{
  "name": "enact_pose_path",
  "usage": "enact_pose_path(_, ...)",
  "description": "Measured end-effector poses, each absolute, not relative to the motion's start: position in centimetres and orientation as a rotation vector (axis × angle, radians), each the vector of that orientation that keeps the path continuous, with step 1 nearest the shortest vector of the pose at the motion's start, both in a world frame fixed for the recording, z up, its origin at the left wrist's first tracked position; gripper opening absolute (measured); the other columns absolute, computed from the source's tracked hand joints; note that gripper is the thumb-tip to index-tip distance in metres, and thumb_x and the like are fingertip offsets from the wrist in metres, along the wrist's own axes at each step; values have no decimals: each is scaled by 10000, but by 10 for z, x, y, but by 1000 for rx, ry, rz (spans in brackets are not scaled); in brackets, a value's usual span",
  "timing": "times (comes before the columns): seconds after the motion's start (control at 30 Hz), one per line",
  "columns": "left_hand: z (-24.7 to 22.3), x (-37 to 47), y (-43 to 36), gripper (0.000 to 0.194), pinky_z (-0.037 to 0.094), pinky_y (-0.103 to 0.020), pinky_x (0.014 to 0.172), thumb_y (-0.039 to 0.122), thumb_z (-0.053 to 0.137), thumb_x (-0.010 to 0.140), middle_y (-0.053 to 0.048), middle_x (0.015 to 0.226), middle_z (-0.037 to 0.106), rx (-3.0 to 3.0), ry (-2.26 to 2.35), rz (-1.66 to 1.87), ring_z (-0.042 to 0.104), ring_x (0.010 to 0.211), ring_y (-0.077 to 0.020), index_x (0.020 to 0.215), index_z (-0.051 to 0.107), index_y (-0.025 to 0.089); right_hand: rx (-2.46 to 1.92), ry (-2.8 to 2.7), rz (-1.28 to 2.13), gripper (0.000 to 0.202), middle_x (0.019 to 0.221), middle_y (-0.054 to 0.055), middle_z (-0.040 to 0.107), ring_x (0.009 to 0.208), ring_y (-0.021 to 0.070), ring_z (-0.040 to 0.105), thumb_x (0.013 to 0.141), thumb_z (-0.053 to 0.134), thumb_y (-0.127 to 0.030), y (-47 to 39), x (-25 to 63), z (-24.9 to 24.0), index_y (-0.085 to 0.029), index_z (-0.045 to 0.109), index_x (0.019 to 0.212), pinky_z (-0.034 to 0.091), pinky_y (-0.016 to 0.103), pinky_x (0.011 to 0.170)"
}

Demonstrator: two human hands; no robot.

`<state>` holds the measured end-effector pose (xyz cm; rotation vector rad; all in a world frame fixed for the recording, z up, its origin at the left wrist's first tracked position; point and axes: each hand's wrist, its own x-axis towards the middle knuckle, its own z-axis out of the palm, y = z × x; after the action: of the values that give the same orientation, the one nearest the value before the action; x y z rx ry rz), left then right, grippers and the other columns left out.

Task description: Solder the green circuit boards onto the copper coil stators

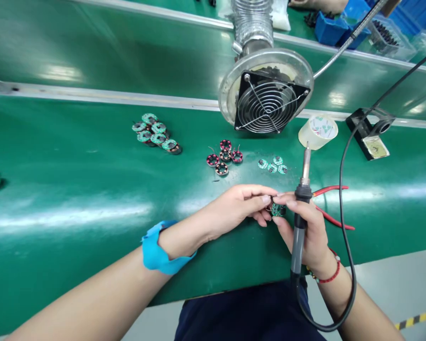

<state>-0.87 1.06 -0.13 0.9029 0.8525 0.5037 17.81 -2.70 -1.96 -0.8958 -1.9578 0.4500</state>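
Note:
My left hand (243, 206) pinches a small wound coil (269, 207), mostly hidden behind the fingers. Against it sits a round green circuit board (278, 210), gripped between the thumb and fingertips of my right hand (314, 232). That same hand also carries a soldering iron (297, 241), its tip pointing away from me and up, apart from the board. Just beyond the hands lie several loose green boards (272, 167) and a cluster of bare wound coils (222, 169). Red-handled pliers (332, 220) lie partly hidden behind my right hand.
A fume extractor fan (266, 106) hangs over the bench (74, 189). Behind the iron stand a tape roll (317, 132) and an iron stand with sponge (371, 137). Coils topped with boards (158, 137) are grouped farther left. The iron's black cable (342, 189) loops past my right forearm.

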Motion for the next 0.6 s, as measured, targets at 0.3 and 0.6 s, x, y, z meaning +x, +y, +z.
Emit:
enact_pose_path(0.3, -3, 1, 0, 240, 553, -274, 752, 246, 544, 915, -11, 828, 720, 874, 850, 596, 655, 722, -119, 1056, 729, 183, -1027, -2061, 295, 518, 1054, 80, 685, 954, 249, 672, 857, 616, -113, -28, 175, -24, -283, 453, 1318, 574, 443, 777)
enact_pose_path(0.6, 11, -18, 13, 178, 518, -264, 634, 150, 568, 779, 0, 811, 641, 1208, 1090, 728, 602, 679, -118, 953, 590, 181, -1033, -2081, 321, 628, 1239, 126, 656, 1110, 281, 645, 840, 661, -135, -29, 179, -25, -278, 399, 1392, 569, 496, 866)
